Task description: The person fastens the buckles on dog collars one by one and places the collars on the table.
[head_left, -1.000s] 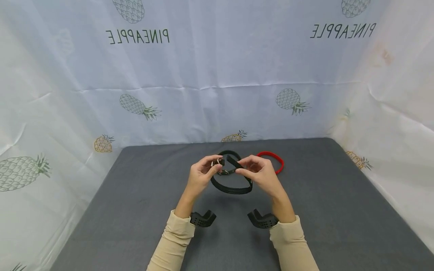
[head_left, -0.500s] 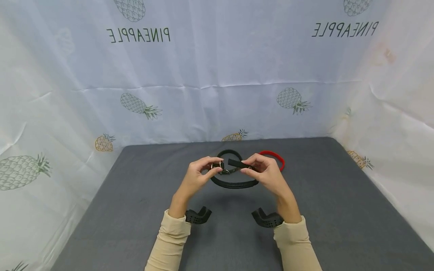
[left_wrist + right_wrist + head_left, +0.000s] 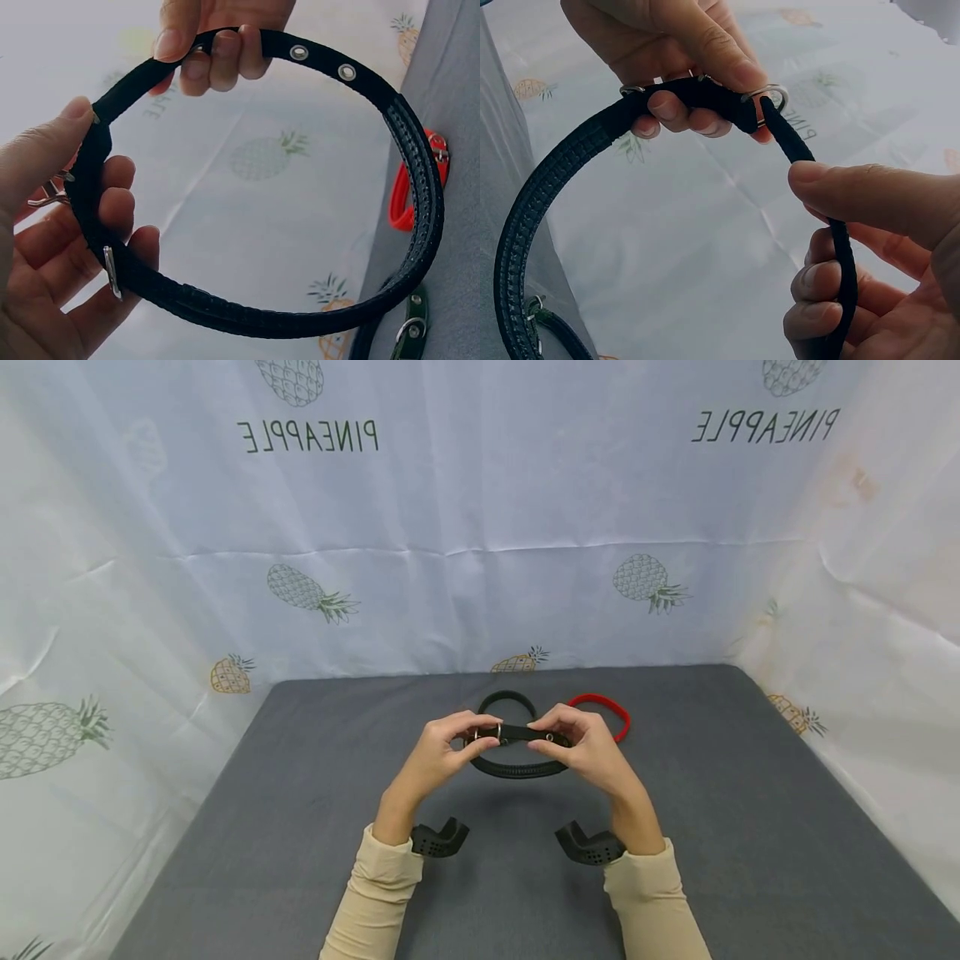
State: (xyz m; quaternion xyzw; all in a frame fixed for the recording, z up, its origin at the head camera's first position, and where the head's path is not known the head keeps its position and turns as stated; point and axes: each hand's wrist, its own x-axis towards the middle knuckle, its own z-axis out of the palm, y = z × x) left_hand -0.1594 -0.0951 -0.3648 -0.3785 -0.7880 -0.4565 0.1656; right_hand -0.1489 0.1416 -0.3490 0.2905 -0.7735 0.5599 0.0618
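Observation:
A black dog collar (image 3: 519,771), with a padded stitched band, is held up in a loop between both hands. My left hand (image 3: 442,748) grips its buckle end, thumb on one side and fingers curled behind. My right hand (image 3: 589,748) pinches the strap end (image 3: 789,136), which has metal eyelets (image 3: 346,72). In the right wrist view, the strap's tip sits right at a silver metal frame (image 3: 781,97) by the left thumb and overlaps its opening. A second metal loop (image 3: 112,272) shows lower on the collar, near the left fingers.
Behind the hands, a second dark collar (image 3: 507,695) lies looped on the grey table (image 3: 315,827), its hardware visible in the left wrist view. Right of it lies a red collar (image 3: 600,698). A pineapple-print curtain (image 3: 465,510) rises at the table's back and sides.
The strap end, apart from the buckle end before, has been straightened by the right hand and now meets the metal frame in the left hand. The other collars stay put.

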